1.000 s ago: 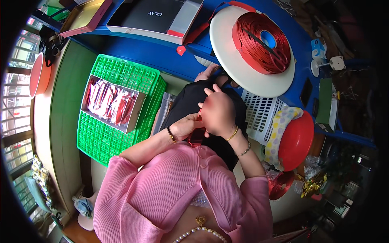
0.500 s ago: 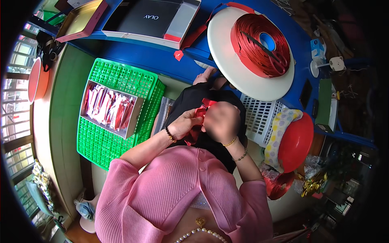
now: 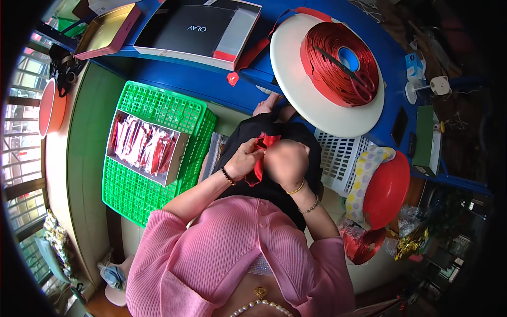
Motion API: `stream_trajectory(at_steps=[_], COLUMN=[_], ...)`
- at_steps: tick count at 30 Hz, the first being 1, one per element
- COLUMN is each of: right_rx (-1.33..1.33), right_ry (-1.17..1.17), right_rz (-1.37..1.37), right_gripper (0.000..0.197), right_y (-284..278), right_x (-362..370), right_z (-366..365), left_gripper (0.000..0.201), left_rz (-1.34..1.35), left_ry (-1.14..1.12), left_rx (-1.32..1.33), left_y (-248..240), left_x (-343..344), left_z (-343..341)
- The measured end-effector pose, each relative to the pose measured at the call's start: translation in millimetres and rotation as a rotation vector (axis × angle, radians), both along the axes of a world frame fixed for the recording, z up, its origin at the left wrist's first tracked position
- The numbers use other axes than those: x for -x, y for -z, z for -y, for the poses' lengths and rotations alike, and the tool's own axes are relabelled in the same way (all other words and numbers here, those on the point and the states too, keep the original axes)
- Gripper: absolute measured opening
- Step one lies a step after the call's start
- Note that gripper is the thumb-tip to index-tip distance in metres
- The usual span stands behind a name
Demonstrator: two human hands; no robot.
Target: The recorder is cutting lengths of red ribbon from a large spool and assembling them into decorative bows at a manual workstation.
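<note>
Over my lap, my left hand [image 3: 243, 160] is closed in a pinch on a folded strip of red ribbon [image 3: 255, 171]. One end of the ribbon sticks up above the fingers and a loose part hangs below them. Right against it is my right hand [image 3: 288, 165], whose fingers are too blurred to make out. A large roll of red ribbon [image 3: 327, 68] lies on a round white disc [image 3: 296, 100] on the blue table, with dark-handled scissors [image 3: 363, 87] resting across it.
At my left, an open box [image 3: 173, 171] of red-and-white packets sits on a green plastic crate [image 3: 134, 198]. A black tray box [image 3: 185, 29] and a pink box [image 3: 108, 31] stand on the blue table [image 3: 169, 79]. To my right are a white basket [image 3: 338, 164] and a red stool [image 3: 388, 190].
Both hands have shifted slightly, and the red ribbon between them has changed shape, its upper part now spread wider. My left hand keeps its pinch.
</note>
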State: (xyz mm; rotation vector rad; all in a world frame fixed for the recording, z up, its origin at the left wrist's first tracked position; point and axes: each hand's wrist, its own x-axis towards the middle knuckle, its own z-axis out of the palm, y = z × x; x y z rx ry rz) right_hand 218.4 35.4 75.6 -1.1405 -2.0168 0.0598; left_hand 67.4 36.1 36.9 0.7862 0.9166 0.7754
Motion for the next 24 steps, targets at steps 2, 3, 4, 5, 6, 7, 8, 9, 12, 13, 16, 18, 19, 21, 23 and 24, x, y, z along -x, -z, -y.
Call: stream_trajectory(at_steps=[2, 3, 4, 5, 6, 7, 8, 9, 12, 13, 16, 18, 19, 21, 23, 24], right_rx=[0.019, 0.051, 0.116, 0.152, 0.198, 0.232, 0.220, 0.338, 0.571, 0.610, 0.586, 0.347, 0.342, 0.294, 0.249, 0.430], right_ry=[-0.032, -0.043, -0.100, -0.156, -0.201, -0.229, -0.236, -0.270, -0.310, -0.332, -0.329, -0.256, -0.227, -0.215, -0.203, -0.108], right_rz=[0.018, 0.040, 0.028, -0.024, -0.069, -0.115, -0.124, -0.170, -0.308, -0.356, -0.429, -0.275, -0.283, -0.280, -0.275, -0.375], right_gripper=[0.017, 0.016, 0.014, 0.016, 0.019, 0.016, 0.016, 0.015, 0.011, 0.011, 0.011, 0.013, 0.013, 0.013, 0.014, 0.014], right_y=[-0.5, -0.3, -0.7, -0.6, -0.7, -1.1, -2.1, -3.9, -7.9, -9.1, -8.2, -5.5, -3.6, 0.5, 3.2, 3.6], right_x=[1.7, 2.4, 1.5, 1.5, 0.9, -0.4, -2.4, -5.5, -8.4, -9.5, -7.4, -6.7, -4.8, -1.7, 0.4, 1.7], right_z=[4.4, 5.2, 5.5, 4.8, 3.4, 1.1, -1.1, -3.0, -10.3, -13.5, -25.0, -31.7, -31.6, -31.8, -27.0, -20.5], left_gripper=[0.030, 0.034, 0.029, 0.029, 0.027, 0.026, 0.026, 0.024, 0.020, 0.019, 0.019, 0.019, 0.017, 0.016, 0.016, 0.016], left_rz=[0.003, 0.013, -0.011, -0.010, -0.038, -0.057, -0.065, -0.016, 0.066, 0.076, 0.079, 0.071, 0.080, 0.087, 0.095, 0.092], left_ry=[-0.030, -0.073, -0.088, -0.085, -0.036, 0.009, 0.013, 0.108, 0.208, 0.230, 0.268, 0.284, 0.259, 0.237, 0.204, 0.209], left_rx=[-0.008, -0.024, -0.107, -0.105, -0.106, -0.128, -0.107, -0.083, -0.079, -0.089, -0.069, -0.037, -0.039, -0.041, -0.060, -0.052], left_y=[2.8, 3.7, 4.2, 4.4, 4.2, 3.7, 2.9, 1.6, -4.3, -6.9, -15.2, -20.2, -21.9, -23.3, -21.7, -20.0], left_x=[-1.3, -1.3, -0.6, 1.6, 4.0, 7.3, 10.8, 14.0, 19.4, 20.8, 22.4, 22.4, 21.6, 20.7, 19.9, 19.5], left_z=[-2.7, -3.0, -2.7, -2.3, -1.2, -0.6, -0.1, 1.0, 1.8, 1.1, -1.7, -3.3, -3.9, -6.1, -9.2, -10.6])
